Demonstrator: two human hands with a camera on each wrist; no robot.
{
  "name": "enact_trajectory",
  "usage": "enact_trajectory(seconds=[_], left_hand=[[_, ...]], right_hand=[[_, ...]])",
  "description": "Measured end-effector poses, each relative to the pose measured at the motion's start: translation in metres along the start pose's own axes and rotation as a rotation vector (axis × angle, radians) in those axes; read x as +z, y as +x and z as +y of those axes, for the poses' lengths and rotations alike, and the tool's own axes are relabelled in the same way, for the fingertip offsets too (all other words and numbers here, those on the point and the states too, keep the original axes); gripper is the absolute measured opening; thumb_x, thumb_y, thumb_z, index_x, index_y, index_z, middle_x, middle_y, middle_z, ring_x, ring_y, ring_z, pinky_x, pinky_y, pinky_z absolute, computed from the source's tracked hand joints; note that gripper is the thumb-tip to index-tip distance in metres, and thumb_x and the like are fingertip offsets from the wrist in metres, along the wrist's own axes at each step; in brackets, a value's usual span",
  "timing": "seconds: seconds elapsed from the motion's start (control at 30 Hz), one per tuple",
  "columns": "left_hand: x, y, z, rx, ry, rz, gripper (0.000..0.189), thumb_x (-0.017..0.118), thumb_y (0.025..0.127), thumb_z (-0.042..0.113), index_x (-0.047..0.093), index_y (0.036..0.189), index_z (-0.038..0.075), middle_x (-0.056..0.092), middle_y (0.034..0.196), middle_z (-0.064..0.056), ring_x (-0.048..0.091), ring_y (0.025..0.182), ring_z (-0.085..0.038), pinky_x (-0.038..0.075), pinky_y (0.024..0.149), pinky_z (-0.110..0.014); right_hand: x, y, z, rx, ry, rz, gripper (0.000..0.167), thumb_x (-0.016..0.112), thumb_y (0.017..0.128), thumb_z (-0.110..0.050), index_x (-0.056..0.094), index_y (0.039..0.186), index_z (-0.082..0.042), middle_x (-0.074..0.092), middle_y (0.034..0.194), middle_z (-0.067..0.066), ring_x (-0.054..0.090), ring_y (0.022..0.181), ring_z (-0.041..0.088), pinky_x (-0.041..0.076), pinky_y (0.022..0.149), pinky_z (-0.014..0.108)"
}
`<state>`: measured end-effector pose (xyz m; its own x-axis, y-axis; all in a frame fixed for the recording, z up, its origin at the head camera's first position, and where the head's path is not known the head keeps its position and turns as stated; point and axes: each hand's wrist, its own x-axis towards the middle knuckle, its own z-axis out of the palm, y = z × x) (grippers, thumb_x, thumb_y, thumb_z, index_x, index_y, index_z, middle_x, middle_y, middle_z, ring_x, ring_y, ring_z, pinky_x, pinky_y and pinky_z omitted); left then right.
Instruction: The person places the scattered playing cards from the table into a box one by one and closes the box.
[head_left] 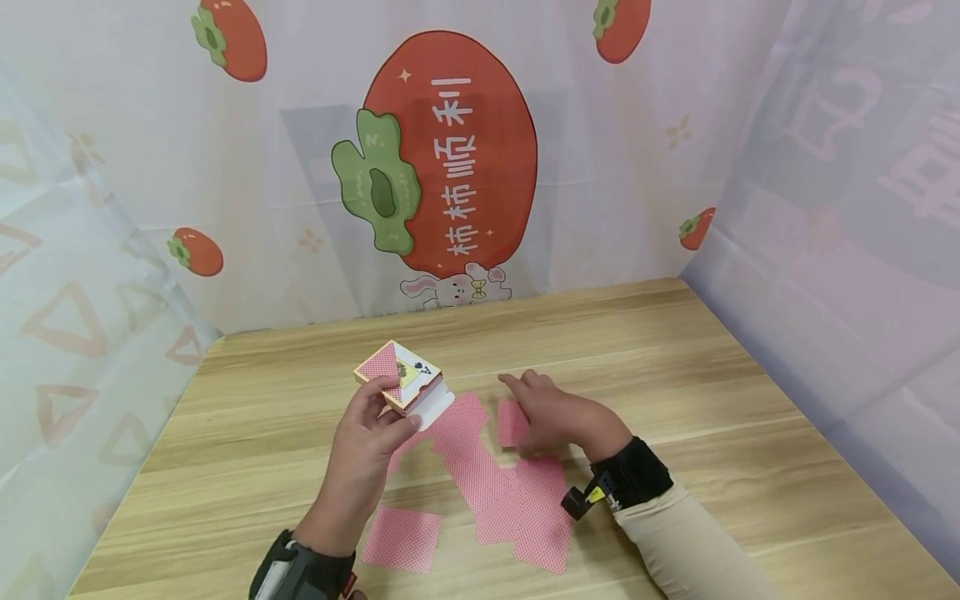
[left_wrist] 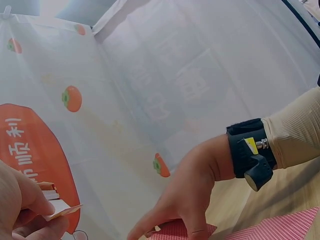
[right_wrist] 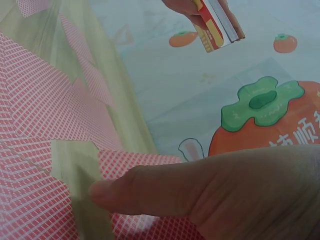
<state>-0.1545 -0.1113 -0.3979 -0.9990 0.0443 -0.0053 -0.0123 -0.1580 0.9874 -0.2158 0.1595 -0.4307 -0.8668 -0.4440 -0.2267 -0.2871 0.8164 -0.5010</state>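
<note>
In the head view my left hand (head_left: 375, 425) grips a card box (head_left: 397, 375) above the table. The box shows an ace of spades design and a red checked part, and its white flap hangs out toward the right. In the right wrist view cards show inside the box (right_wrist: 220, 25). Over at the right, my right hand (head_left: 562, 412) reaches down over a red-backed playing card (head_left: 512, 423), index finger stretched out. Its thumb (right_wrist: 145, 190) lies across that card, seen in the right wrist view. The other fingertips are partly hidden.
Several red-backed cards (head_left: 476, 475) lie face down and overlapping in the middle of the wooden table (head_left: 712, 400). One card (head_left: 401, 539) lies apart near the front left. Printed cloth (head_left: 615, 167) hangs behind and on both sides.
</note>
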Motion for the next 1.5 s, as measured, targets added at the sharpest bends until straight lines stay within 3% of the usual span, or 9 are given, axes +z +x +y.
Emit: enact_trajectory(seconds=[0.13,0.23,0.43,0.6,0.8,1.03,1.27,1.37,1.5], left_hand=[[0.000,0.000,0.000,-0.003,0.003,0.003,0.060,0.060,0.087,-0.019,0.040,0.138,0.006,0.044,0.141,-0.013,0.053,0.119,-0.027,0.055,0.086,-0.024],[0.000,0.000,0.000,-0.002,0.004,0.006,0.060,0.060,0.087,-0.019,0.041,0.138,0.006,0.044,0.141,-0.013,0.053,0.119,-0.028,0.055,0.086,-0.024],[0.001,0.001,0.000,-0.013,0.008,0.011,0.060,0.060,0.088,-0.018,0.041,0.138,0.008,0.043,0.142,-0.014,0.052,0.119,-0.030,0.055,0.086,-0.024],[0.000,0.001,-0.001,-0.009,0.006,0.012,0.059,0.059,0.088,-0.018,0.040,0.138,0.007,0.043,0.143,-0.014,0.052,0.120,-0.029,0.055,0.086,-0.024],[-0.001,0.003,-0.002,-0.006,-0.002,0.017,0.059,0.060,0.087,-0.018,0.041,0.137,0.007,0.044,0.141,-0.014,0.054,0.118,-0.027,0.055,0.085,-0.023],[-0.001,0.003,-0.003,0.010,-0.006,0.021,0.058,0.061,0.087,-0.018,0.041,0.136,0.005,0.044,0.139,-0.015,0.054,0.116,-0.025,0.054,0.085,-0.023],[-0.002,0.005,-0.006,0.006,-0.014,0.030,0.058,0.060,0.087,-0.019,0.042,0.136,0.006,0.045,0.138,-0.014,0.056,0.116,-0.025,0.055,0.085,-0.023],[-0.001,0.005,-0.007,-0.003,-0.007,0.031,0.059,0.060,0.087,-0.019,0.042,0.137,0.006,0.045,0.139,-0.014,0.055,0.118,-0.027,0.055,0.086,-0.023],[0.001,0.003,-0.008,-0.016,-0.009,0.031,0.059,0.061,0.087,-0.019,0.042,0.137,0.007,0.045,0.141,-0.014,0.054,0.119,-0.028,0.055,0.086,-0.024]], right_hand=[[0.000,-0.002,-0.002,-0.018,-0.002,-0.012,0.112,0.093,0.069,-0.028,0.027,0.159,-0.021,0.041,0.121,0.002,0.041,0.107,0.019,0.051,0.075,0.031],[-0.001,-0.003,-0.003,-0.036,-0.003,-0.003,0.099,0.089,0.075,-0.030,0.031,0.154,-0.019,0.042,0.123,0.001,0.041,0.109,0.019,0.051,0.077,0.032],[-0.005,-0.002,-0.005,-0.097,-0.081,0.134,0.074,0.073,0.086,-0.032,0.036,0.147,-0.013,0.044,0.123,0.001,0.042,0.109,0.017,0.047,0.086,0.032],[-0.015,-0.009,-0.013,-0.125,-0.113,0.207,0.074,0.075,0.086,-0.030,0.042,0.151,-0.015,0.045,0.128,0.003,0.041,0.111,0.019,0.048,0.083,0.031],[-0.028,-0.020,-0.027,-0.152,-0.120,0.258,0.084,0.081,0.086,-0.034,0.036,0.155,-0.018,0.051,0.130,0.006,0.051,0.107,0.019,0.053,0.079,0.031],[-0.040,-0.034,-0.042,-0.123,-0.028,0.242,0.088,0.082,0.084,-0.041,0.035,0.156,-0.019,0.053,0.143,0.006,0.053,0.125,0.021,0.051,0.101,0.041],[-0.042,-0.047,-0.061,-0.150,-0.041,0.238,0.080,0.081,0.085,-0.043,0.045,0.150,-0.014,0.059,0.133,0.001,0.056,0.112,0.014,0.053,0.094,0.034],[-0.040,-0.049,-0.067,-0.169,-0.088,0.227,0.078,0.079,0.086,-0.046,0.046,0.150,-0.016,0.055,0.142,0.001,0.056,0.119,0.016,0.053,0.097,0.036],[-0.035,-0.050,-0.072,-0.206,-0.140,0.223,0.076,0.078,0.087,-0.048,0.046,0.150,-0.020,0.057,0.141,-0.001,0.058,0.121,0.016,0.053,0.097,0.038]])
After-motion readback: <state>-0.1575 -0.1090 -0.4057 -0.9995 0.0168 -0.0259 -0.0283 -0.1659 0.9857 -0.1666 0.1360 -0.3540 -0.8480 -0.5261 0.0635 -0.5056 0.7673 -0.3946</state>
